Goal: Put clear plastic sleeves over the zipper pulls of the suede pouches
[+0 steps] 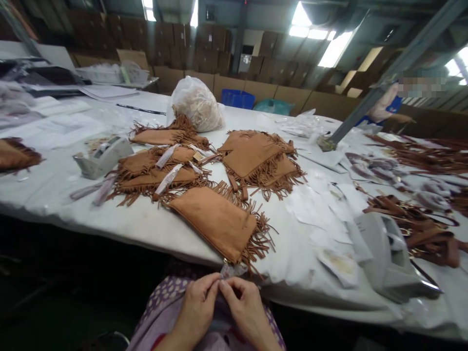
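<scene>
Left hand [201, 295] and right hand [242, 295] pinch clear wrap [227, 269] — grip narrow — by corner of fringed bag [215, 219], flat at counter [146, 222] edge. Seemingly wrap-handling step; next move calls for fine, steady pinch.

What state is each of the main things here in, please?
Left hand: pinching clear wrapping.
Right hand: pinching the same wrapping.
Nearest fringed pouch: lying flat, zip state unclear.
Pouches behind it: piled, overlapping.
Plastic bag: filled, bulging.
Brown straps: loosely heaped.
Tape dispenser at right: upright.
</scene>
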`<state>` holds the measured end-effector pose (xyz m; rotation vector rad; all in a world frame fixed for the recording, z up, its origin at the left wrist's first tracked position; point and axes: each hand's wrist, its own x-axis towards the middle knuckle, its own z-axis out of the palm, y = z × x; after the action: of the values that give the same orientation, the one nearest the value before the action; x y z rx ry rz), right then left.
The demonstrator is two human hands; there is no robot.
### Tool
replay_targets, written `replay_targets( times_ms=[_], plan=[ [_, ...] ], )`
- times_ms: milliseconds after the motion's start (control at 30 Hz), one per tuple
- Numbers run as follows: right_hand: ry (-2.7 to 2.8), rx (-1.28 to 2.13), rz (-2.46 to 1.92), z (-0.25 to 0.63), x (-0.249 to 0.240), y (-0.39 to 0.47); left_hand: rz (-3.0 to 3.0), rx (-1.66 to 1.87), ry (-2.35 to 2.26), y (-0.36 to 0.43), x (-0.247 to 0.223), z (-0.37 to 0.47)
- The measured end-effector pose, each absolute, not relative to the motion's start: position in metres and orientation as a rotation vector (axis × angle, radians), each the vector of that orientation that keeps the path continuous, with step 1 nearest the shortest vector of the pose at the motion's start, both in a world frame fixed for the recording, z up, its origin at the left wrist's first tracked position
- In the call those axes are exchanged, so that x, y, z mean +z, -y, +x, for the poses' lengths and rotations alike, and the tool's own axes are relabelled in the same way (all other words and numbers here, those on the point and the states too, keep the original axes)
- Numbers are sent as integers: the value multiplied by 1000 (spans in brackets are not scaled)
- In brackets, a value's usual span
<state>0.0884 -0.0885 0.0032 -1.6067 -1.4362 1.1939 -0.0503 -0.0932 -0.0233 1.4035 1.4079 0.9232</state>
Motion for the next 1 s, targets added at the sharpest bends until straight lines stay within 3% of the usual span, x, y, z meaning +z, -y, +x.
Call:
replay_targets(
  times_ms=[500, 667, 1000],
  plan=[
    [1164, 1171, -1844, 83, -7, 86, 1341, 869, -1368, 91, -25, -49],
    [1077, 1412, -1690, 87, -7, 83, 1275, 868, -1312, 89, -20, -51],
    [1116, 1334, -1665, 79, -15, 83, 719, 933, -1271, 81, -38, -45]
  ],
)
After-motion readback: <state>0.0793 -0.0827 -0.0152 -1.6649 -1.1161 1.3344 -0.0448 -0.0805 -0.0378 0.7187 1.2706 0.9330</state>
